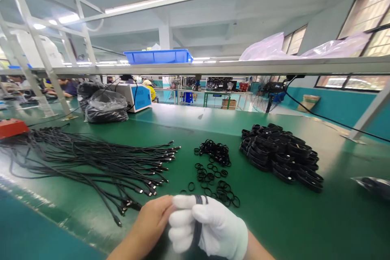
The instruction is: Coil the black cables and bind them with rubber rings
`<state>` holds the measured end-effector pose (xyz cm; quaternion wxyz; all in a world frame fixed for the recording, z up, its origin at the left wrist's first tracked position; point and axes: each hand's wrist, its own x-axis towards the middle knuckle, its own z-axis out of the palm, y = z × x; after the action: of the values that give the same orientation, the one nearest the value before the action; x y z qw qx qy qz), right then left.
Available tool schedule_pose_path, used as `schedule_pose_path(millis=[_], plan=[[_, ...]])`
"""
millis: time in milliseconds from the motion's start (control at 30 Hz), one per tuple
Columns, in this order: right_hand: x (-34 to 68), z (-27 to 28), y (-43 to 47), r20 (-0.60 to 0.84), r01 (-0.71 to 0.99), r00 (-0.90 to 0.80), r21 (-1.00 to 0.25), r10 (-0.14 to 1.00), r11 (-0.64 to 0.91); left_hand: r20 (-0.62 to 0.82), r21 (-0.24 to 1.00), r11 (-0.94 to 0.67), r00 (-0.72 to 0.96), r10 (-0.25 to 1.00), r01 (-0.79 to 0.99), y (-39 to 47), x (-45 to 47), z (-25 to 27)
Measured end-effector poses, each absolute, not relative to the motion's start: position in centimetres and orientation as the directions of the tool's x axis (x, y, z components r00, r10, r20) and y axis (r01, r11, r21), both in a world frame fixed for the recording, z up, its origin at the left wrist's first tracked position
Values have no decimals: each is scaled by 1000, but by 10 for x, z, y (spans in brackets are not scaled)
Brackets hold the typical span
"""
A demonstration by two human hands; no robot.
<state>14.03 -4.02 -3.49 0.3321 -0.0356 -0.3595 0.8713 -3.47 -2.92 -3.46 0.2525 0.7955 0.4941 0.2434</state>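
Note:
My right hand (210, 225), in a white glove, is curled shut around a bundled black cable (197, 231). Several thin black rubber bands (199, 200) ring its forefinger. My bare left hand (154, 217) touches the glove from the left. Its fingers look closed, with their tips behind the glove, so what they hold is hidden. Just beyond both hands lie loose black rubber bands (224, 191), with a denser heap of bands (215, 152) behind them. Straight black cables (122, 158) spread across the left of the table, their plug ends pointing right.
Coiled black cables (280, 154) are piled on the green table (189, 126) at right. A plastic bag (106, 105) and a blue-and-white machine (140, 96) stand at back left. Overhead, a shelf (213, 67) carries a blue tray (158, 57). A plastic-wrapped bundle (373, 185) lies far right.

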Motion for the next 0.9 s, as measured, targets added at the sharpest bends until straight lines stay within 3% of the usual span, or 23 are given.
schedule_pose_path(millis=[67, 133, 333, 533, 633, 733, 833, 900], plan=[[143, -28, -35, 172, -663, -696, -526, 697, -532, 156, 502, -391, 365, 918, 771, -32, -37, -42], [147, -25, -30, 133, -729, -610, -481, 781, -487, 138, 379, -374, 348, 927, 847, -38, -33, -44], [152, -33, -23, -84, -700, -418, -605, 905, -379, 137, 9, -388, 383, 914, 922, -64, -3, -43], [143, -40, -29, -208, -568, -396, -710, 895, -416, 277, -126, -600, 609, 743, 790, -63, 1, -30], [138, -42, -35, -147, -496, -572, -722, 807, -483, 232, -108, -712, 714, 660, 694, -48, -14, -1], [134, -43, -41, -68, -442, -754, -683, 653, -581, 140, 33, -766, 756, 640, 642, -29, -27, 25], [130, -49, -46, -87, -356, -856, -615, 510, -703, 60, 190, -765, 770, 635, 616, -14, -34, 35], [127, -54, -47, -116, -325, -866, -609, 486, -723, 30, 265, -759, 782, 623, 594, -8, -35, 33]])
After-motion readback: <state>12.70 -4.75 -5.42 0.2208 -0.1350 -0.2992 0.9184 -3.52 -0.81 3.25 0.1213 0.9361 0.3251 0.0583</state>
